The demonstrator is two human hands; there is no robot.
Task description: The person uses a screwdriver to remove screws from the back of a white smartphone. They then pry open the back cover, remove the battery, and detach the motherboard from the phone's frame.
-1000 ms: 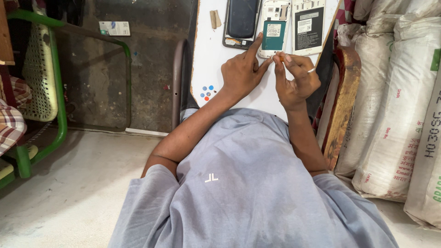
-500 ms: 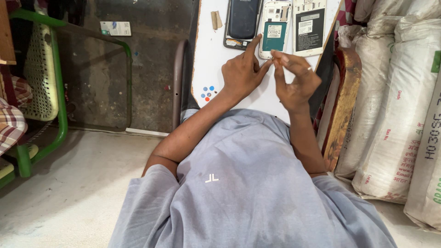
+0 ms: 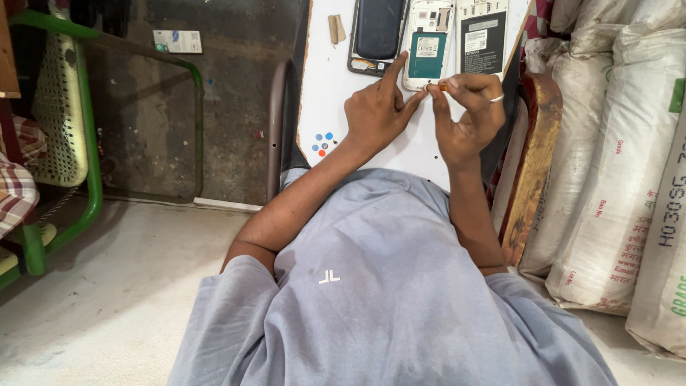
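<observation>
Table [image 3: 336, 107]: white, far side, carrying the phone parts.
Open phone [image 3: 427, 44]: back off, teal battery showing — far edge, between dark back cover [image 3: 379, 32] and a second battery [image 3: 481, 36].
Left hand [image 3: 379, 111]: fingers spread, index pressing the phone's near edge.
Right hand [image 3: 468, 114]: fingers pinched shut on a tiny orange part [image 3: 442, 86] — just at the phone's near corner.

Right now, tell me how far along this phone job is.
Done: the opened white phone lies face down with its back off and its teal insides showing; a dark back cover lies beside it. In hand: the right hand pinches a small orange part at the phone's lower edge, the left hand steadying. Left: cover still off.
</observation>
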